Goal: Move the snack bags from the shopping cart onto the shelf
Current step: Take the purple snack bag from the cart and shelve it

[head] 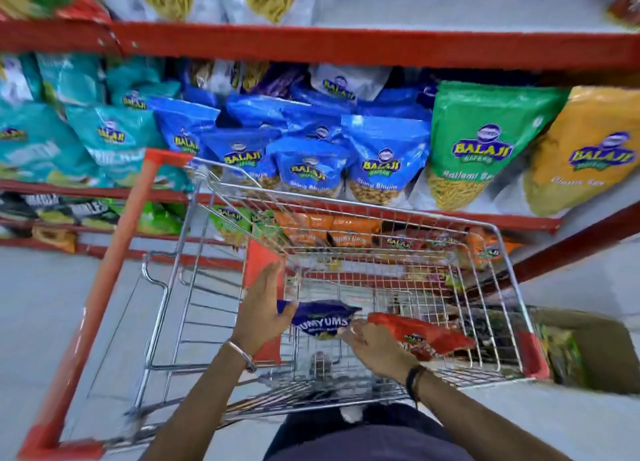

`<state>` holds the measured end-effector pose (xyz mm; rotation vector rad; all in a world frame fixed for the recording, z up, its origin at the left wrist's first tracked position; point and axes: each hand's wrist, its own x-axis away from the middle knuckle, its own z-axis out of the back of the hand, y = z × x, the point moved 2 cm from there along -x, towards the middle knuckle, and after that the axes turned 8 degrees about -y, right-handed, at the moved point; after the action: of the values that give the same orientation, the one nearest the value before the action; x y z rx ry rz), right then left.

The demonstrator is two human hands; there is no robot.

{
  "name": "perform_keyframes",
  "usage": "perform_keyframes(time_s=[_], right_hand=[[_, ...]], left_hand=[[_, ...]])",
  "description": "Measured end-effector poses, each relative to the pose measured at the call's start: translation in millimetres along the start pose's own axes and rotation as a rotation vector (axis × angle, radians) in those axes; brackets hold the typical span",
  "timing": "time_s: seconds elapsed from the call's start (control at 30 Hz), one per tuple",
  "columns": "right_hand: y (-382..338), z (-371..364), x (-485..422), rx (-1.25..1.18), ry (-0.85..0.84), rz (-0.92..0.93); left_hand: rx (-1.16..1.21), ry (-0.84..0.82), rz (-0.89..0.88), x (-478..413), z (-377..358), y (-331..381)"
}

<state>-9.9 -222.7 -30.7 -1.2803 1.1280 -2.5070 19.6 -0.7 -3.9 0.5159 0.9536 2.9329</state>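
A wire shopping cart [346, 211] with red corners stands against the red shelf [346, 50]. Inside it, my left hand [263, 308] grips the left end of a dark blue snack bag [323, 320]. My right hand [375, 346] is closed on a red snack bag [426, 336] that lies toward the cart's right side. Both hands are low in the basket, close together. The shelf row behind the cart holds blue, teal, green and yellow Balaji bags [381, 162].
A cardboard box [588, 346] with packets sits on the floor right of the cart. Lower shelf rows hold orange and green bags [349, 233]. The cart's red handle [104, 287] runs along the left. Grey floor lies to the left.
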Motion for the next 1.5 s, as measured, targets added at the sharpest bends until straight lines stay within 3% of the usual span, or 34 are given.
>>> perform_keyframes(time_s=[0.1,0.2,0.3,0.43,0.6,0.87,1.07,1.3,1.37,1.5], right_hand=[[16,-13,-25,0.026,-0.067,-0.123],[18,-15,-38,-0.074,-0.104,-0.277],[16,-12,-55,-0.240,0.030,-0.209],[36,-19,-80,-0.234,0.204,-0.255],[56,-25,-98,-0.178,0.289,-0.229],[33,-23,-99,-0.348,0.411,-0.277],[-3,-26,-86,-0.635,0.537,-0.263],[-58,18,-50,-1.048,0.577,-0.057],[-75,43,-29,-1.177,0.576,0.099],[-112,97,19,-1.134,0.629,0.448]], left_hand=[[0.048,-0.181,0.200,-7,-18,-26],[0.255,-0.178,0.323,-15,-38,-52],[0.517,-0.180,0.432,-24,-56,-71],[0.763,-0.178,0.578,-30,-80,-75],[0.687,-0.247,0.703,-39,-100,-82],[0.728,-0.110,0.671,-47,-106,-83],[1.022,0.070,0.666,-33,-70,-47],[1.177,0.190,0.480,-21,-2,9],[1.218,0.214,0.372,-20,22,35],[1.232,0.220,0.193,-19,77,91]])
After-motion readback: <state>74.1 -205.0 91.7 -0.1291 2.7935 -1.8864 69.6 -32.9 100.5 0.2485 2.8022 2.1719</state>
